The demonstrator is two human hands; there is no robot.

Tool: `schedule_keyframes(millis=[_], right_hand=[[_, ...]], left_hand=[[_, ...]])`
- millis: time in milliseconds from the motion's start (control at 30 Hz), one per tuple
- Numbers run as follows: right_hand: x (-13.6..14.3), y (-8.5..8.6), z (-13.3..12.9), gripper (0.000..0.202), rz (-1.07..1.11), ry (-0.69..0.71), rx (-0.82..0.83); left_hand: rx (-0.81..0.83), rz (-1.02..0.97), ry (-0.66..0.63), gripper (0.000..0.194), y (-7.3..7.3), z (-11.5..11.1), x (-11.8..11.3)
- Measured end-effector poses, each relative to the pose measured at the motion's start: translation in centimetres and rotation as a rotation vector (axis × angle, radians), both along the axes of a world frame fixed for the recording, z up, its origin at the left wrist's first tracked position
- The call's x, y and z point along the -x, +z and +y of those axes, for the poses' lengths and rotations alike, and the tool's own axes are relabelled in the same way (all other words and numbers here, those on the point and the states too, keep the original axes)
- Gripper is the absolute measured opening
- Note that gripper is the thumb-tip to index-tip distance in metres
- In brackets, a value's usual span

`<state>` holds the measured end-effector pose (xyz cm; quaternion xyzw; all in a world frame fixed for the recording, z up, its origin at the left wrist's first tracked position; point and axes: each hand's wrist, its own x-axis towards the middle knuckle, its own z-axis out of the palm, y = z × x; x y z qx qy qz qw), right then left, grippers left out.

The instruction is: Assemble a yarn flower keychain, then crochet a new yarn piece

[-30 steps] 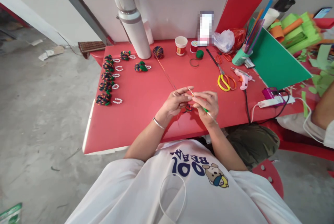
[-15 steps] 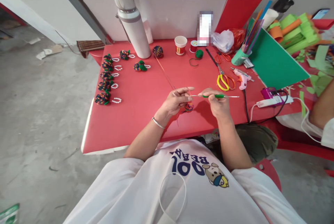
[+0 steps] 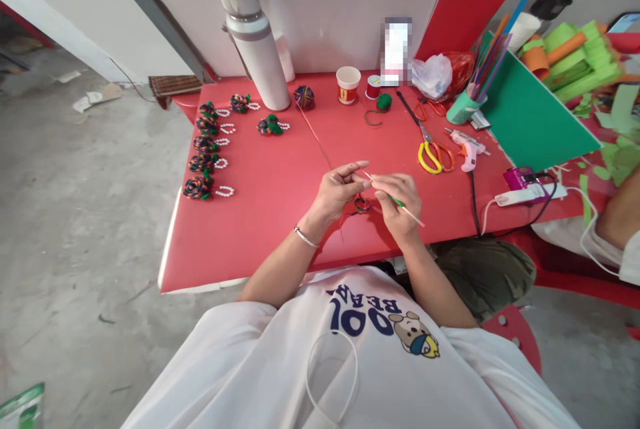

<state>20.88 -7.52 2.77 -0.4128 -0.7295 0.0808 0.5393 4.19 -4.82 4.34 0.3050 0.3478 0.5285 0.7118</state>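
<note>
My right hand (image 3: pixel 400 199) is closed on a crochet hook (image 3: pixel 399 202) with a green grip, its shaft slanting up-left toward my other hand. My left hand (image 3: pixel 343 187) pinches a small piece of multicoloured crochet work (image 3: pixel 361 204), which hangs below the fingers and is partly hidden. A strand of yarn (image 3: pixel 315 135) runs from the left fingers to a dark multicoloured yarn ball (image 3: pixel 304 97) at the back of the table. The hook's tip is close to the left fingertips; whether it is in a stitch I cannot tell.
Finished yarn pieces with bead loops (image 3: pixel 199 187) line the left side of the red table (image 3: pixel 260 215). Behind stand a tall flask (image 3: pixel 263 59) and a paper cup (image 3: pixel 348 85). Scissors (image 3: pixel 429 155), a pink glue gun (image 3: pixel 469 150) and a power strip (image 3: pixel 530 195) lie right.
My right hand has moved left, close to my left hand. The hook has turned from nearly level to a slant, its rear end now pointing down-right.
</note>
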Motion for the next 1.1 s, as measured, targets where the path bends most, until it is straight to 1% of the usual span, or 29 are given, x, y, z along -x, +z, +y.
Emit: schedule_keyframes(millis=[67,100,133,200,267,333,400,500,567,667,733,800,867,1033,1100], right_hand=[[0.3,-0.3,-0.2,0.017,-0.096,-0.092,-0.106],[0.4,-0.4,-0.2,0.017,-0.115,-0.113,-0.153],[0.5,-0.5,-0.1,0.018,-0.113,-0.105,-0.183],[0.2,-0.3,0.2,0.021,-0.072,-0.008,-0.174],[-0.6,0.2,0.8,0.024,-0.017,0.123,-0.102],[-1.8,0.9,1.4,0.024,0.017,0.218,-0.017],[-3.0,1.7,1.8,0.021,0.038,0.263,0.052],[-4.5,2.4,1.9,0.017,0.094,0.288,0.166],[-4.7,2.3,1.8,0.016,0.184,0.316,0.247],[-3.7,1.4,1.6,0.020,0.350,0.375,0.311],[-2.5,0.6,1.3,0.024,0.373,0.344,0.300],[-1.3,0.0,0.9,0.026,0.294,0.270,0.256],[-0.5,-0.2,0.6,0.027,0.213,0.210,0.201],[-0.2,0.4,0.3,0.029,0.183,0.150,0.136],[-0.2,0.6,0.2,0.028,0.134,0.122,0.100]], left_hand=[[0.002,-0.034,-0.022,0.052,-0.1,0.0,0.1],[0.007,-0.054,-0.052,0.051,-0.2,0.0,0.1],[0.014,-0.072,-0.088,0.050,-0.2,0.0,0.2],[0.034,-0.096,-0.144,0.046,0.0,0.1,0.4],[0.055,-0.091,-0.155,0.044,0.2,0.1,0.6],[0.066,-0.068,-0.133,0.044,0.5,0.1,0.8],[0.070,-0.043,-0.118,0.043,0.7,0.1,0.9],[0.057,-0.022,-0.119,0.041,0.7,0.1,1.0],[0.047,-0.016,-0.130,0.039,0.6,0.1,1.0],[0.044,-0.010,-0.138,0.041,0.3,0.1,0.8],[0.042,-0.008,-0.132,0.046,0.3,0.0,0.5],[0.039,-0.013,-0.125,0.050,0.3,-0.1,0.3],[0.039,-0.021,-0.116,0.052,0.3,-0.2,0.1],[0.042,0.002,-0.064,0.055,0.6,-0.3,0.1],[0.031,0.004,-0.047,0.054,0.6,-0.2,0.1]])
